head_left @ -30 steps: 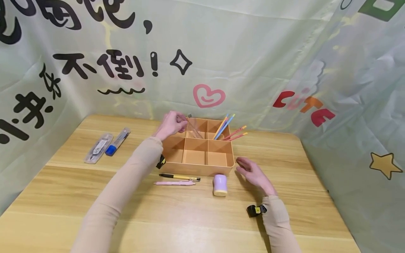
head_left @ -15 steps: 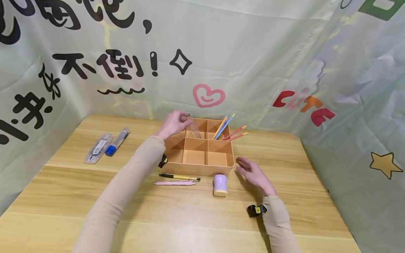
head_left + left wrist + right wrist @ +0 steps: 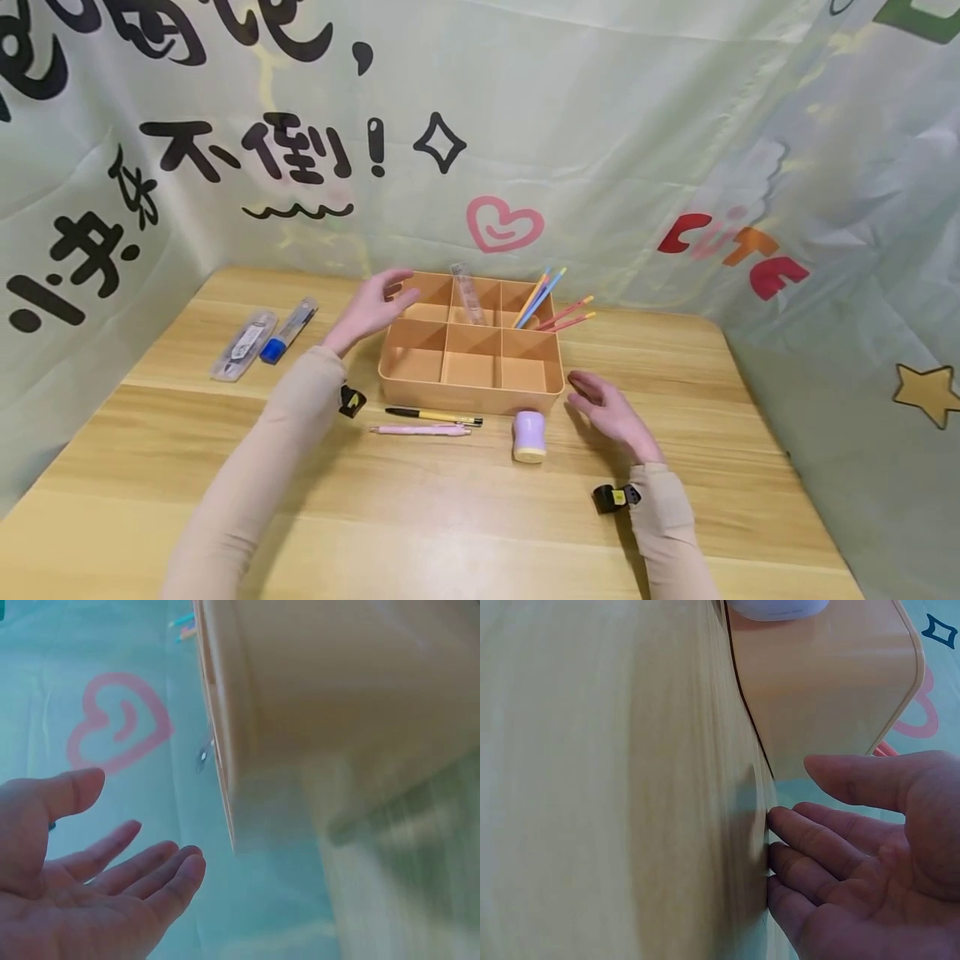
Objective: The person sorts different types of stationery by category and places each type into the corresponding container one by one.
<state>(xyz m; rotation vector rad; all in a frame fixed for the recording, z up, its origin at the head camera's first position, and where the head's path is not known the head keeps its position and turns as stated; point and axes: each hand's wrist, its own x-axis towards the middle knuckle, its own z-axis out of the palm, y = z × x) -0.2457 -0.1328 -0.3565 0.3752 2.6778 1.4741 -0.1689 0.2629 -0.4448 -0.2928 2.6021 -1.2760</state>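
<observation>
An orange organizer box (image 3: 465, 392) with several compartments stands toward the back of the table. In its back middle compartment leans a clear ruler (image 3: 468, 296). Colored pencils (image 3: 536, 302) and red pencils (image 3: 566, 315) stick out of the back right compartment. My left hand (image 3: 371, 307), its fingers relaxed and holding nothing, hovers by the box's back left corner; the left wrist view shows the hand (image 3: 112, 870) apart from the box. Beside the box's right front corner, my right hand (image 3: 611, 414) rests on the table with nothing in it; its fingertips touch the wood in the right wrist view.
In front of the box lie a black-and-yellow pen (image 3: 435, 416) and a pink pen (image 3: 420, 430). A purple-and-cream bottle-shaped item (image 3: 529, 435) stands near its right front. At left lie a clear case (image 3: 243, 346) and a blue-capped clear tube (image 3: 288, 331). Printed cloth (image 3: 600, 150) hangs behind.
My left hand has let go of the clear ruler, which now leans in the back middle compartment, and has moved left off the box. The head view has shifted slightly; my right hand stays put.
</observation>
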